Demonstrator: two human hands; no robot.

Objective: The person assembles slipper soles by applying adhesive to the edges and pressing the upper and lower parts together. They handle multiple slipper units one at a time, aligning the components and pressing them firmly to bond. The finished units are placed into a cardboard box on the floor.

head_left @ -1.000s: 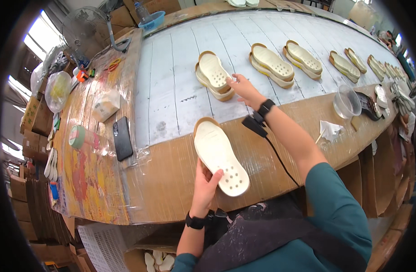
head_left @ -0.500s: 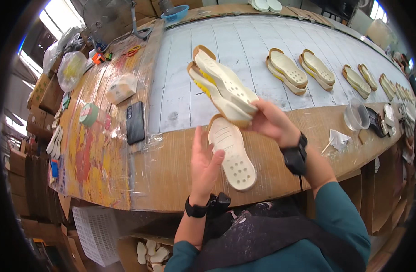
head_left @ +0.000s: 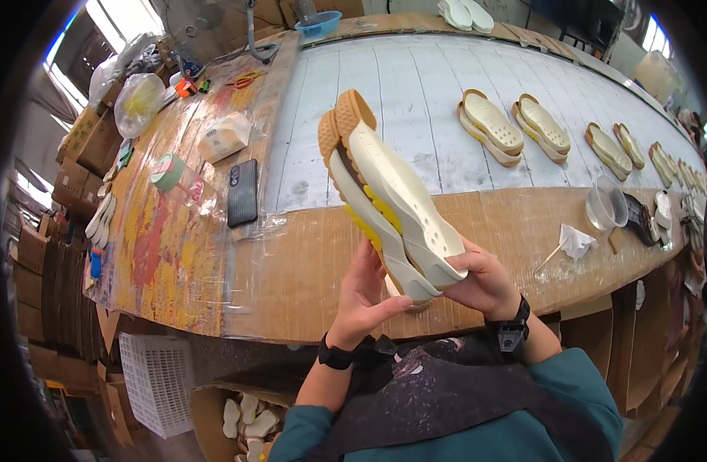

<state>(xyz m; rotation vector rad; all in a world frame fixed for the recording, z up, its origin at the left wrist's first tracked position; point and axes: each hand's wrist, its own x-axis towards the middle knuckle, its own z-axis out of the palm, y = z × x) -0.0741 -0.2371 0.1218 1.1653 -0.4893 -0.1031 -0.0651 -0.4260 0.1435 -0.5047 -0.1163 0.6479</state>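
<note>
My right hand (head_left: pixel 483 283) grips one end of a pair of cream shoe soles (head_left: pixel 396 181), thumb on the upper face. Tan treads and yellow patches show along their sides. The two soles lie against each other and stand up at a tilt over the near edge of the table. At the lower left of the pair is my left hand (head_left: pixel 360 300), thumb in front and fingers partly hidden behind, closed around that side. Another cream sole (head_left: pixel 392 286) lies on the table behind them, mostly covered.
Paired soles (head_left: pixel 492 127) stand in a row on the white lined surface (head_left: pixel 346 77). A phone (head_left: pixel 243 192) and a green-lidded bottle (head_left: pixel 172 173) are left; a clear plastic cup (head_left: pixel 604 204) and a white scrap on a stick (head_left: pixel 575 241) are right. A box of soles (head_left: pixel 207 400) sits below.
The pair of soles has come nearer to me and tilted more upright, showing its treads. My left hand, open and apart before, has moved onto the pair. The sole on the table is now mostly hidden.
</note>
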